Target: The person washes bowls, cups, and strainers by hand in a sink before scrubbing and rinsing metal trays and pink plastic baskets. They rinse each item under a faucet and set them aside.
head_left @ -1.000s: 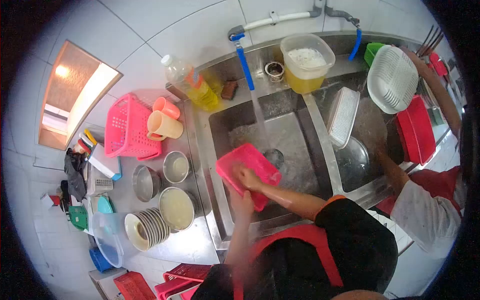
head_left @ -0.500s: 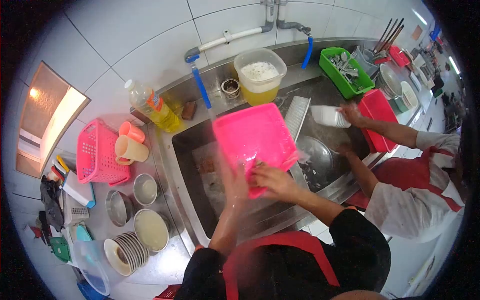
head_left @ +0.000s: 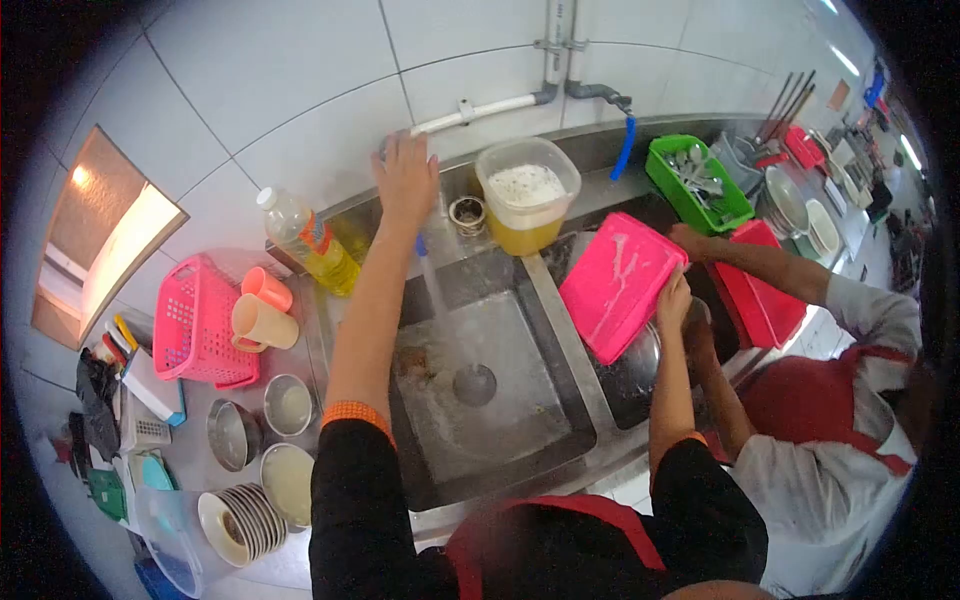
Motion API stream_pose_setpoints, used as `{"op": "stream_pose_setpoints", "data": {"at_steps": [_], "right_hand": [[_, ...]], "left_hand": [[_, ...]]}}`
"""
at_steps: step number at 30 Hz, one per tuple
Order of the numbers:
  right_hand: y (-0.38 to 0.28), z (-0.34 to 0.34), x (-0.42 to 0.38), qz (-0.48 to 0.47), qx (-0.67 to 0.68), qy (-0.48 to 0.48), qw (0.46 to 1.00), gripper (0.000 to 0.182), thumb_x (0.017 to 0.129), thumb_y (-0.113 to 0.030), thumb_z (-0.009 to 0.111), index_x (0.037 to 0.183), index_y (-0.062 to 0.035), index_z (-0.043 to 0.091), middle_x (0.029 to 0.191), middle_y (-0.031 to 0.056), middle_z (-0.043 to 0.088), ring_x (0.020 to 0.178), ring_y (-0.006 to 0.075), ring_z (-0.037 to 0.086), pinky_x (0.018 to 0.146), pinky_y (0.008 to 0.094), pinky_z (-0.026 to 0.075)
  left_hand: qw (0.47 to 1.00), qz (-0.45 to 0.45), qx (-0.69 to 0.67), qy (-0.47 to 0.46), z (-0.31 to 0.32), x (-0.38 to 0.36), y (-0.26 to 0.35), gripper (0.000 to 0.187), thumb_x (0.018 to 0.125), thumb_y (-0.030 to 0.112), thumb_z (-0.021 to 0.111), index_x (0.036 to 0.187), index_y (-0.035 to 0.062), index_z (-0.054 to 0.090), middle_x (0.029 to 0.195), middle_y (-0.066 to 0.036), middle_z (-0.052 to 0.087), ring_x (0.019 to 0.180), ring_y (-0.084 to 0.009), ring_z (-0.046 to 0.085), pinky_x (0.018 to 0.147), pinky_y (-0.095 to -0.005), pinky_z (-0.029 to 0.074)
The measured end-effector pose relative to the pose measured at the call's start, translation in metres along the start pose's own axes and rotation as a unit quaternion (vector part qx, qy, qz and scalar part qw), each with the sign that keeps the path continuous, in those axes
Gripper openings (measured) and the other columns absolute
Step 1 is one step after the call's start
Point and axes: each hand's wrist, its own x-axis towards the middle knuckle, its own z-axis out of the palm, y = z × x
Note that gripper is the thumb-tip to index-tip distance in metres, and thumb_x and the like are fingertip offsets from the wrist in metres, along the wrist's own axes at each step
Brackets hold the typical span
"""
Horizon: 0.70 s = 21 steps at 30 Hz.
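Half a second earlier both hands had gripped the pink tray over the left basin; now they had parted. The left hand point(head_left: 405, 180) had gone up to the back edge of the sink and lay closed over the tap point(head_left: 420, 243), from which water ran down into the left basin point(head_left: 480, 400). The right hand point(head_left: 673, 300) had carried the pink tray point(head_left: 620, 285) to the right, tilted above the right basin, fingers curled round its lower edge. A co-worker's hand point(head_left: 690, 240) touched the tray's upper right corner.

On the steel desk point(head_left: 330, 500), at its left edge, stood a pink basket point(head_left: 195, 315) with two cups point(head_left: 258, 310) beside it, steel bowls point(head_left: 262, 420) nearer the front, and a row of stacked plates point(head_left: 240, 520) at the front left corner. A bottle of yellow liquid point(head_left: 305, 240) leaned at the back edge, and a tub of yellow liquid point(head_left: 527, 195) sat on the sink's rear ledge. A green basket of cutlery point(head_left: 697, 180) and a red tray point(head_left: 755, 290) lay towards the right end. White tiles point(head_left: 270, 90) covered the wall.
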Motion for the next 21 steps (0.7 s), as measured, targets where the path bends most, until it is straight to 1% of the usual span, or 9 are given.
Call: {"op": "stream_pose_setpoints", "data": {"at_steps": [3,5,10,14,15,16,18,19,21], "right_hand": [[-0.047,-0.014,0.002,0.046,-0.204,-0.017,0.978,0.037,0.083,-0.035,0.044,0.087,-0.0001,0.054,0.073,0.0191,0.059,0.067,0.0346,0.056,0.059,0.0376,0.043],[-0.063,-0.006,0.008,-0.05,-0.172,0.09,0.98,0.032,0.08,-0.033,0.049,0.089,-0.0022,0.054,0.073,0.0179,0.059,0.067,0.032,0.057,0.059,0.0378,0.043],[-0.162,0.041,0.022,-0.197,0.075,-0.018,0.977,0.025,0.081,-0.024,0.05,0.089,-0.0004,0.053,0.078,0.0153,0.057,0.069,0.0249,0.056,0.061,0.0335,0.043],[-0.216,0.117,0.047,-0.267,0.108,-0.111,0.951,0.028,0.084,-0.027,0.046,0.093,-0.0007,0.052,0.082,0.0154,0.056,0.074,0.0243,0.053,0.067,0.0304,0.041],[-0.199,0.146,0.064,-0.299,0.049,-0.151,0.941,0.034,0.083,-0.029,0.046,0.1,0.0002,0.051,0.091,0.0192,0.056,0.082,0.0319,0.054,0.073,0.036,0.041],[-0.177,0.18,0.081,-0.391,-0.01,-0.127,0.911,0.036,0.084,-0.031,0.043,0.101,-0.0001,0.052,0.093,0.0215,0.055,0.088,0.0344,0.051,0.077,0.0377,0.039],[-0.229,0.154,0.064,-0.357,-0.314,-0.442,0.761,0.038,0.086,-0.028,0.037,0.105,0.0021,0.051,0.101,0.0234,0.052,0.095,0.0345,0.049,0.083,0.0367,0.037],[-0.216,0.167,0.077,-0.354,-0.231,-0.521,0.742,0.038,0.085,-0.027,0.037,0.104,0.0026,0.051,0.101,0.0204,0.053,0.094,0.0305,0.05,0.08,0.0357,0.038],[-0.189,0.194,0.106,-0.29,-0.064,-0.682,0.668,0.037,0.084,-0.025,0.037,0.103,0.0035,0.051,0.101,0.0144,0.056,0.09,0.0224,0.052,0.073,0.0339,0.041]], "left_hand": [[0.998,0.014,-0.005,-0.056,0.027,0.004,-0.028,0.037,0.074,0.013,0.046,0.11,0.0051,0.045,0.101,-0.016,0.049,0.091,-0.0284,0.048,0.078,-0.0399,0.039],[0.992,-0.026,-0.08,-0.097,0.021,0.008,-0.03,0.046,0.075,0.009,0.044,0.119,0.0024,0.035,0.09,-0.017,0.054,0.079,-0.031,0.051,0.072,-0.0396,0.042],[0.956,-0.125,-0.245,-0.102,-0.007,0.011,-0.023,0.064,0.069,0.004,0.042,0.128,-0.0014,0.018,0.081,-0.02,0.054,0.073,-0.0338,0.05,0.067,-0.0417,0.042],[0.951,-0.101,-0.274,-0.103,-0.005,-0.003,-0.033,0.052,0.074,0.0,0.035,0.125,-0.0021,0.025,0.1,-0.023,0.049,0.09,-0.035,0.048,0.079,-0.0416,0.039],[0.955,-0.06,-0.289,-0.01,0.004,-0.01,-0.034,0.047,0.076,0.0,0.033,0.123,-0.0021,0.028,0.106,-0.024,0.046,0.098,-0.0362,0.045,0.087,-0.0408,0.035],[0.938,-0.107,-0.327,-0.034,-0.015,-0.017,-0.028,0.045,0.077,0.0,0.031,0.122,-0.0017,0.03,0.112,-0.025,0.043,0.104,-0.0353,0.042,0.093,-0.0392,0.03],[0.921,-0.184,-0.338,-0.063,-0.045,-0.047,-0.003,0.045,0.068,0.003,0.043,0.113,-0.0015,0.039,0.112,-0.023,0.043,0.104,-0.0349,0.042,0.091,-0.0397,0.032],[0.855,-0.217,-0.434,-0.184,-0.11,-0.055,0.002,0.041,0.067,0.006,0.047,0.107,-0.0018,0.043,0.106,-0.023,0.046,0.097,-0.0352,0.045,0.086,-0.0402,0.036],[0.865,-0.174,-0.469,-0.027,-0.137,-0.137,0.044,0.038,0.071,0.006,0.047,0.108,0.0009,0.043,0.105,-0.021,0.047,0.097,-0.0332,0.046,0.084,-0.0395,0.037]]}}
